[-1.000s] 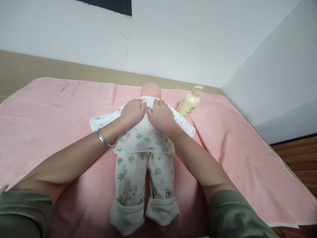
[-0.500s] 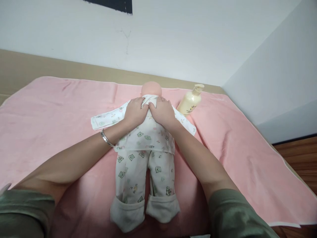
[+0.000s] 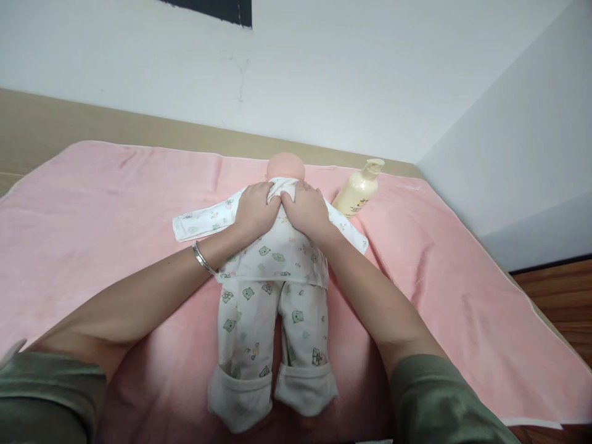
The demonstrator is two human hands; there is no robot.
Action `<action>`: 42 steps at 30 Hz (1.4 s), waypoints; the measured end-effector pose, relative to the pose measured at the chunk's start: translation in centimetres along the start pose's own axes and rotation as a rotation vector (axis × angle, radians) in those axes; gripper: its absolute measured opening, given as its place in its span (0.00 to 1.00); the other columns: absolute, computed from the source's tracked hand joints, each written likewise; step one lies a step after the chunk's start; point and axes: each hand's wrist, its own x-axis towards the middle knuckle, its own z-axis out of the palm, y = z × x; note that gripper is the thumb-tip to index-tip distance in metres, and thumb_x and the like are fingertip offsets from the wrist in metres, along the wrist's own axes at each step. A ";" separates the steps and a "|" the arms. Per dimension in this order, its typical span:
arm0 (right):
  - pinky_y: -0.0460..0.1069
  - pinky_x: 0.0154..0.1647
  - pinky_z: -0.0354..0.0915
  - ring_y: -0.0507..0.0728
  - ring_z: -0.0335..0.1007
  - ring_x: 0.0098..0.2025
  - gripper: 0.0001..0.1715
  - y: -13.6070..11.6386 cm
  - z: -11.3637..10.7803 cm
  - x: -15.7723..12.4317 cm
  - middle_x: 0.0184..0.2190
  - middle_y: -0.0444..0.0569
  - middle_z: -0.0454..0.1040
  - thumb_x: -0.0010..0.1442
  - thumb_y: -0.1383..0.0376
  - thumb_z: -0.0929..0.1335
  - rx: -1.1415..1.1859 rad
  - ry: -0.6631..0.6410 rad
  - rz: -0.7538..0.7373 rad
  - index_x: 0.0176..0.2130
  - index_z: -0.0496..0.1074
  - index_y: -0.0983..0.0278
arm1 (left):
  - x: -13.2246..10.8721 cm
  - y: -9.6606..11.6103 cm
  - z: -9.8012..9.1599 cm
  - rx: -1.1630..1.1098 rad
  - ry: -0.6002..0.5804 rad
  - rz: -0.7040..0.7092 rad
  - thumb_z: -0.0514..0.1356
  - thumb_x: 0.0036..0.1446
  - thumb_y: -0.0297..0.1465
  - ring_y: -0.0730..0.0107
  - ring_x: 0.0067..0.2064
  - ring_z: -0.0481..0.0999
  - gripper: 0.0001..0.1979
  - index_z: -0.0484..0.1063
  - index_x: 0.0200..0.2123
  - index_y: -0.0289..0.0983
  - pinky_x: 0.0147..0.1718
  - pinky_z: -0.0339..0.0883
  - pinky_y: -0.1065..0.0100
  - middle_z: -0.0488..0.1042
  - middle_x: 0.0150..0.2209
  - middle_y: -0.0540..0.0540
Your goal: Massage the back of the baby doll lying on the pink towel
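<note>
A baby doll [image 3: 285, 165] lies on a pink towel [image 3: 92, 209], feet toward me, dressed in a white printed shirt [image 3: 272, 256] and matching trousers [image 3: 245, 320]. My left hand [image 3: 253, 208], a silver bracelet [image 3: 202, 259] on its wrist, rests on the doll's upper chest, fingers curled onto the shirt near the collar. My right hand [image 3: 308, 211] lies right beside it, fingers pressed together on the same part of the shirt. The thumbs nearly touch at the neckline.
A cream pump bottle [image 3: 358, 190] lies tilted on the towel just right of the doll's head. The towel covers a tan surface [image 3: 55, 120] against a white wall. Wooden floor [image 3: 555, 296] shows beyond the right edge.
Both hands have slid a little up the doll's chest toward the collar and closer together. The doll and the bottle have stayed in place.
</note>
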 end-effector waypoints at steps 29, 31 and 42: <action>0.60 0.67 0.60 0.70 0.64 0.66 0.28 -1.6 -1.1 -2.0 0.62 0.70 0.70 0.70 0.65 0.56 -0.075 -0.057 -0.081 0.61 0.66 0.77 | 0.0 1.2 -1.7 0.239 -0.107 -0.019 0.43 0.66 0.35 0.49 0.47 0.77 0.23 0.76 0.42 0.31 0.53 0.69 0.52 0.79 0.45 0.31; 0.60 0.67 0.61 0.70 0.65 0.65 0.30 -0.9 -1.3 -1.0 0.62 0.70 0.70 0.71 0.60 0.56 -0.020 -0.066 -0.037 0.61 0.65 0.78 | -0.7 1.8 -1.7 0.333 -0.091 0.066 0.44 0.65 0.32 0.44 0.51 0.76 0.21 0.75 0.44 0.29 0.56 0.68 0.48 0.78 0.47 0.28; 0.62 0.63 0.63 0.70 0.69 0.58 0.23 -1.6 -0.7 -2.4 0.54 0.69 0.75 0.72 0.63 0.55 -0.200 -0.002 -0.162 0.51 0.72 0.72 | 0.5 1.2 -1.9 0.206 -0.137 -0.055 0.46 0.67 0.34 0.51 0.47 0.79 0.19 0.75 0.40 0.34 0.49 0.70 0.56 0.80 0.45 0.34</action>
